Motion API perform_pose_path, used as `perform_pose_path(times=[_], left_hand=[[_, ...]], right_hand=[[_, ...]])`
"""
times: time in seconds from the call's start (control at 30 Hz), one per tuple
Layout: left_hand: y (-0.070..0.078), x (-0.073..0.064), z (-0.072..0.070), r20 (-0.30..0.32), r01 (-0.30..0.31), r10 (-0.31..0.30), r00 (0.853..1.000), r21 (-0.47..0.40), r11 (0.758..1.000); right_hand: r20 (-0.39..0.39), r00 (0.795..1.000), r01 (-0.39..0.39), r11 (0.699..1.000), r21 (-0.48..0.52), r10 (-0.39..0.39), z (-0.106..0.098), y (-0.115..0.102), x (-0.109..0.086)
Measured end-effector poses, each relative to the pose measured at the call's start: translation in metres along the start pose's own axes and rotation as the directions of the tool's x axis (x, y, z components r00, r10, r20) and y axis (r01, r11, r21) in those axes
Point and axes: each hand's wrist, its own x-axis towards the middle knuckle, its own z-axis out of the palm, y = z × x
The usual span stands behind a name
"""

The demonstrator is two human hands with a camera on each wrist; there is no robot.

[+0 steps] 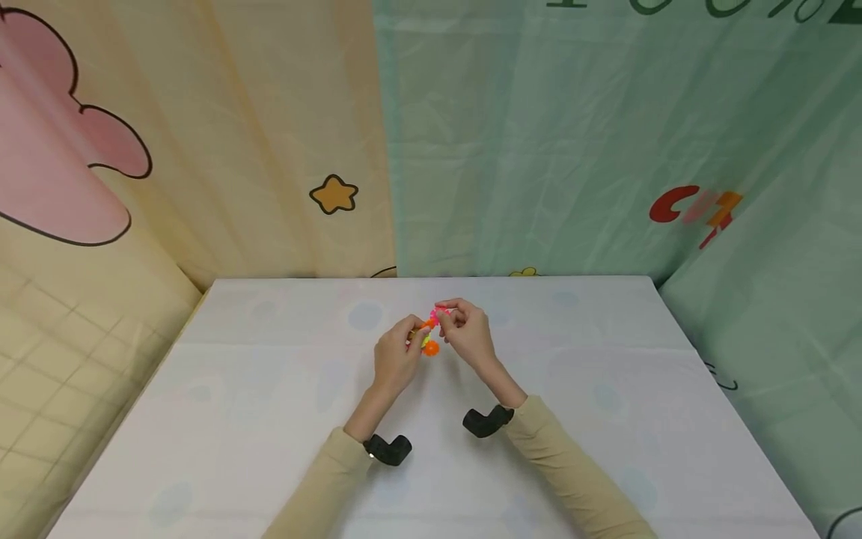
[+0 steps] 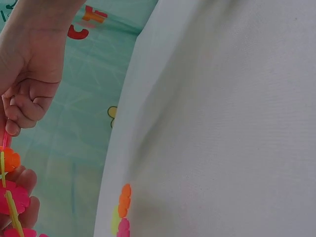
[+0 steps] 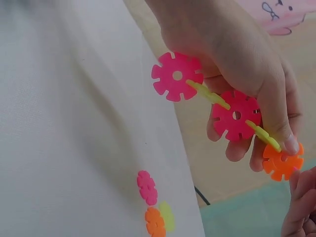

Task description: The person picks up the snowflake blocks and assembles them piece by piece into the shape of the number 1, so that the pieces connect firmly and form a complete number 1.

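My left hand (image 1: 393,358) holds a chain of interlocking snowflake discs, its thumb and fingers gripping the end orange disc (image 3: 284,162). Along the chain, pink discs (image 3: 177,76) alternate with yellow discs (image 3: 209,94) slotted in edge-on. My right hand (image 1: 470,335) pinches a pink snowflake disc (image 2: 6,140), seen edge-on in the left wrist view, right at the orange disc's rim. Both hands are raised close together near the far middle of the table. Fingers hide part of the orange disc.
A loose pink disc (image 3: 147,187), an orange disc (image 3: 155,221) and a yellow disc (image 3: 167,216) lie together on the white-covered table (image 1: 572,449). Behind the table hang a beige curtain (image 1: 269,112) and a green curtain (image 1: 539,150).
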Motion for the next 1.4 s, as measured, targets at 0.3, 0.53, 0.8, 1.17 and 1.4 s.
perform_pose_path(times=[0.3, 0.53, 0.8, 1.17, 1.4], left_hand=[[0.001, 0.0, -0.004, 0.035, -0.006, 0.006, 0.999, -0.006, 1.0], [0.003, 0.001, -0.001, 0.051, -0.008, 0.009, 0.999, -0.008, 1.0], [0.007, 0.001, 0.005, 0.04, 0.025, -0.024, 0.999, -0.026, 0.999], [0.007, 0.001, 0.01, -0.005, 0.068, -0.069, 0.998, -0.092, 0.993], [0.009, 0.003, 0.01, 0.007, 0.028, -0.027, 1.0, -0.068, 0.997]], right_hand=[[0.035, 0.999, -0.024, 1.0, 0.014, 0.024, -0.004, -0.009, -0.004], [0.029, 0.999, -0.038, 0.999, -0.003, 0.038, -0.007, -0.008, -0.003], [0.0, 0.997, -0.075, 0.997, 0.006, 0.075, -0.004, 0.02, 0.005], [0.01, 0.999, -0.049, 0.999, -0.017, 0.049, -0.005, 0.025, 0.014], [0.003, 0.999, -0.05, 0.998, -0.029, 0.05, -0.005, 0.027, 0.013]])
